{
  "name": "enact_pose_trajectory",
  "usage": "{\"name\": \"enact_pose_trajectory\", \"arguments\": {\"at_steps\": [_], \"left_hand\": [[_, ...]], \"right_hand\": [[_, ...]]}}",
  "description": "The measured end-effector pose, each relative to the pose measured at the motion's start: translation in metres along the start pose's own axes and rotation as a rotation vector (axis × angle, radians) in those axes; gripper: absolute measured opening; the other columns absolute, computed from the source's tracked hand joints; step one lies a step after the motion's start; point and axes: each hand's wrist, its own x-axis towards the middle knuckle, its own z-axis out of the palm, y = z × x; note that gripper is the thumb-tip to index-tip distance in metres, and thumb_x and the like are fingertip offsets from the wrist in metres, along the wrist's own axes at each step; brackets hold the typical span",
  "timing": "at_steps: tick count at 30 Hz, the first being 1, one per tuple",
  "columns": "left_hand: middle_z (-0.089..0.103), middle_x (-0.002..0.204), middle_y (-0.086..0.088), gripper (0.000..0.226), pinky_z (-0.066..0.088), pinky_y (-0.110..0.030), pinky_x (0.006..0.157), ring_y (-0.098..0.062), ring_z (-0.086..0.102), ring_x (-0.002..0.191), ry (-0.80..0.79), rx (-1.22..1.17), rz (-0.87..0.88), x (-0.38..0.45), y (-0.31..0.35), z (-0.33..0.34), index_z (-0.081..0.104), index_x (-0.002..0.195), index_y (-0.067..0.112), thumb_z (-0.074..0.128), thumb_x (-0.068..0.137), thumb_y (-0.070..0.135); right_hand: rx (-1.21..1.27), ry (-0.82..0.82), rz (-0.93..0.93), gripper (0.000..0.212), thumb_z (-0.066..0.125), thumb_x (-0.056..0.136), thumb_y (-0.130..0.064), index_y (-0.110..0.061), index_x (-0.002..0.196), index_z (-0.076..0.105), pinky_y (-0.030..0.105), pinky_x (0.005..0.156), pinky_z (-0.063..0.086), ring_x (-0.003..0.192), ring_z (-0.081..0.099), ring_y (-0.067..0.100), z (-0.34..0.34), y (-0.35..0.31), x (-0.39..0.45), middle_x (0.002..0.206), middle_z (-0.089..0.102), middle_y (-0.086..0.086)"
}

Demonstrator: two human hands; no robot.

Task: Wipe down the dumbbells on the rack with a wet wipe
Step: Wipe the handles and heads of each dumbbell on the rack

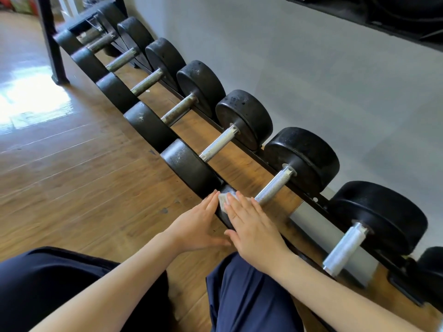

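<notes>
Both hands lie flat, fingers extended, on a dumbbell's (282,185) near head; right hand (255,227) presses the wet wipe (224,200), left hand (200,225) grips nothing

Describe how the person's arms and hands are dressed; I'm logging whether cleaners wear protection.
Both forearms are bare, with no sleeve in view. The left hand and right hand wear no gloves, and no rings, watch or bracelet show. Dark navy trousers cover the legs.
</notes>
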Motion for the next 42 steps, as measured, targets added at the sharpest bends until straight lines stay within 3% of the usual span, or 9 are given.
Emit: {"name": "enact_pose_trajectory", "arguments": {"at_steps": [3, 6, 12, 19, 26, 30, 34, 38, 42], "left_hand": [[-0.008, 0.163, 0.003, 0.122, 0.016, -0.019, 0.113, -0.011, 0.008, 0.148, -0.036, 0.030, -0.029, 0.000, -0.001, -0.005, -0.012, 0.154, 0.014, 0.068, 0.076, 0.064], [-0.010, 0.163, 0.001, 0.124, 0.017, -0.019, 0.112, -0.012, 0.009, 0.148, -0.052, 0.020, -0.048, 0.001, 0.002, -0.005, -0.015, 0.153, 0.013, 0.069, 0.076, 0.063], [-0.010, 0.163, 0.001, 0.125, 0.023, -0.021, 0.111, -0.014, 0.015, 0.148, -0.047, 0.032, -0.076, 0.003, 0.008, -0.006, -0.015, 0.153, 0.013, 0.068, 0.075, 0.065], [-0.012, 0.163, 0.002, 0.125, 0.024, -0.021, 0.110, -0.014, 0.016, 0.147, -0.073, 0.046, -0.078, -0.001, 0.010, -0.008, -0.016, 0.153, 0.014, 0.067, 0.076, 0.066], [-0.010, 0.163, 0.001, 0.125, 0.023, -0.022, 0.111, -0.016, 0.019, 0.147, -0.054, 0.036, -0.098, 0.002, 0.012, -0.005, -0.015, 0.153, 0.013, 0.065, 0.075, 0.068], [-0.012, 0.162, 0.000, 0.123, 0.020, -0.022, 0.113, -0.015, 0.013, 0.148, -0.067, 0.039, -0.111, 0.003, 0.015, -0.005, -0.016, 0.153, 0.011, 0.060, 0.077, 0.070], [-0.011, 0.163, -0.002, 0.120, 0.019, -0.024, 0.115, -0.017, 0.011, 0.149, -0.082, 0.050, -0.127, 0.005, 0.018, -0.007, -0.015, 0.152, 0.008, 0.058, 0.079, 0.069], [-0.011, 0.163, -0.005, 0.120, 0.018, -0.027, 0.116, -0.018, 0.008, 0.149, -0.103, 0.073, -0.134, 0.007, 0.020, -0.009, -0.015, 0.151, 0.006, 0.057, 0.079, 0.069], [-0.012, 0.162, -0.008, 0.119, 0.014, -0.027, 0.117, -0.017, 0.000, 0.150, -0.113, 0.080, -0.126, 0.008, 0.019, -0.008, -0.016, 0.151, 0.004, 0.056, 0.081, 0.069]], "right_hand": [[-0.025, -0.021, -0.113, 0.057, 0.030, 0.093, -0.033, -0.003, 0.141, 0.040, 0.041, 0.110, 0.027, 0.136, 0.035, 0.026, 0.009, 0.005, -0.035, 0.146, 0.040, 0.011], [-0.025, -0.019, -0.065, 0.063, 0.028, 0.096, -0.034, -0.004, 0.149, 0.014, 0.039, 0.111, 0.017, 0.138, 0.027, 0.025, 0.013, 0.020, -0.074, 0.148, 0.036, 0.011], [0.050, 0.046, 0.059, 0.062, 0.031, 0.091, -0.038, -0.004, 0.143, 0.027, 0.042, 0.111, 0.016, 0.140, 0.023, 0.027, 0.014, 0.003, -0.046, 0.151, 0.031, 0.014], [0.048, -0.020, -0.064, 0.069, 0.033, 0.088, -0.038, -0.004, 0.148, 0.026, 0.042, 0.109, 0.021, 0.140, 0.024, 0.026, 0.014, 0.003, -0.058, 0.152, 0.032, 0.011], [0.121, 0.092, 0.115, 0.059, 0.036, 0.089, -0.038, -0.009, 0.140, 0.038, 0.045, 0.112, 0.026, 0.139, 0.028, 0.024, 0.013, 0.002, -0.049, 0.148, 0.038, 0.008], [0.384, 0.266, 0.058, 0.034, 0.058, 0.086, -0.018, -0.004, 0.116, 0.064, 0.040, 0.107, 0.035, 0.128, 0.046, 0.022, 0.014, 0.006, -0.023, 0.130, 0.059, 0.009], [0.524, 0.426, 0.016, 0.022, 0.050, 0.089, -0.008, -0.002, 0.098, 0.070, 0.026, 0.095, 0.047, 0.106, 0.057, 0.016, 0.007, 0.022, -0.016, 0.102, 0.068, 0.008], [0.530, 0.336, -0.057, 0.035, 0.044, 0.090, -0.004, -0.009, 0.121, 0.058, 0.022, 0.095, 0.044, 0.102, 0.055, 0.015, 0.002, 0.026, -0.011, 0.106, 0.063, 0.002], [0.274, 0.192, -0.131, 0.050, 0.036, 0.085, -0.008, -0.010, 0.130, 0.056, 0.032, 0.106, 0.036, 0.126, 0.047, 0.020, 0.009, 0.020, -0.015, 0.133, 0.056, 0.006]]}}
